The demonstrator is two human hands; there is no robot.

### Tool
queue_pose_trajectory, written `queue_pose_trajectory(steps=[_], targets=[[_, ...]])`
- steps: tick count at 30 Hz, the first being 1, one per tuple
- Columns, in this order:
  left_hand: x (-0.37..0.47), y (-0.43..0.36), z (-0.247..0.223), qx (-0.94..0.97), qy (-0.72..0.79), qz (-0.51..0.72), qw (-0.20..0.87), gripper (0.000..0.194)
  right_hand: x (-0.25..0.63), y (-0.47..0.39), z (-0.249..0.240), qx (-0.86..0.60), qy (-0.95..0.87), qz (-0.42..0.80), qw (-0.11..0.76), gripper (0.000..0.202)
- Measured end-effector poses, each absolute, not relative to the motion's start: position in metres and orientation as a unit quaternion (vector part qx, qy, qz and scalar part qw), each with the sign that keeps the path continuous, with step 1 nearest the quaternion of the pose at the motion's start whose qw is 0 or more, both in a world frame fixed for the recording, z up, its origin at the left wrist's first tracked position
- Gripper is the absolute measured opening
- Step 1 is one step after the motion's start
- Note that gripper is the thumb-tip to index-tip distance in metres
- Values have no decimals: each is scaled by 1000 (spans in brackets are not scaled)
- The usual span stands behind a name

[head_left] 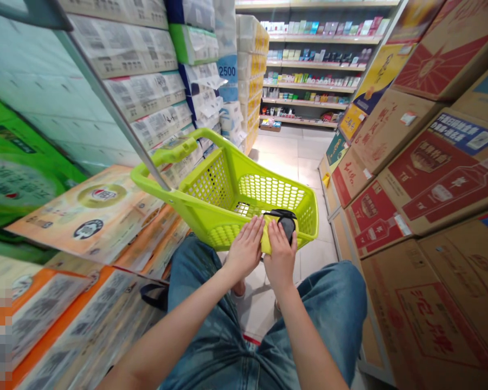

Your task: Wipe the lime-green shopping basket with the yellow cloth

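A lime-green shopping basket with a long metal pull handle stands in front of my knees. At its near right edge is a small yellow and black item with a dark grey oval part. My right hand lies on this item, fingers over its yellow side and thumb by the grey part. Just left of it, my left hand rests flat with fingers stretched out, its fingertips touching or close to the item's left edge.
Stacked cartons line the right side. Packs of paper and an orange box stand on the left. Shelves of small goods are at the far end, beyond the tiled floor.
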State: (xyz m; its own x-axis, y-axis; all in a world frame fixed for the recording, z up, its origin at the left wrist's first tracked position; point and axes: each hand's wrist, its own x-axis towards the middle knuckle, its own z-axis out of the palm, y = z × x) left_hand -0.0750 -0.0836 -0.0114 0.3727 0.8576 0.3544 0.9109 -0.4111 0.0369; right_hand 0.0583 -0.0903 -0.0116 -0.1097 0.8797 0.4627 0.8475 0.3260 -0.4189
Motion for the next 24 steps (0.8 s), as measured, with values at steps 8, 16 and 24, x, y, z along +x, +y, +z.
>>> queue_pose_trajectory(steps=[8,16,24], targets=[[-75,-84,-14,-820,-537,-169,104,65,116,-101,-30,-580,-738,10,344,81],[-74,-82,-15,-819,-539,-162,112,63,164,-98,-50,-670,-630,14,392,72],[-74,-83,-14,-817,-545,-157,109,63,92,-94,-23,-619,-700,-1,357,77]])
